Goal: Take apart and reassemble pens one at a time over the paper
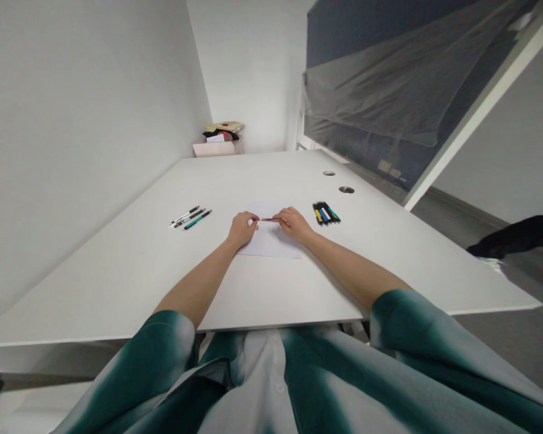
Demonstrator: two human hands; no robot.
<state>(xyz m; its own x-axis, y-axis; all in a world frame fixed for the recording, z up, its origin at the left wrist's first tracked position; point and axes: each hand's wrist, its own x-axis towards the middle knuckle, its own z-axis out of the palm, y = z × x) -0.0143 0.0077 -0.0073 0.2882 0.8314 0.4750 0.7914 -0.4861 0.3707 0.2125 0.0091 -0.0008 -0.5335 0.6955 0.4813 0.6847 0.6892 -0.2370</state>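
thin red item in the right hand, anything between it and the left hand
Nothing visible stands between them. The thin red item, pinched in the right hand, points toward the left hand, with only a white paper sheet lying underneath.

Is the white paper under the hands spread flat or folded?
Spread flat: the paper lies level on the table, showing no fold.

Left hand on paper sheet, right hand pinching thin reddish object
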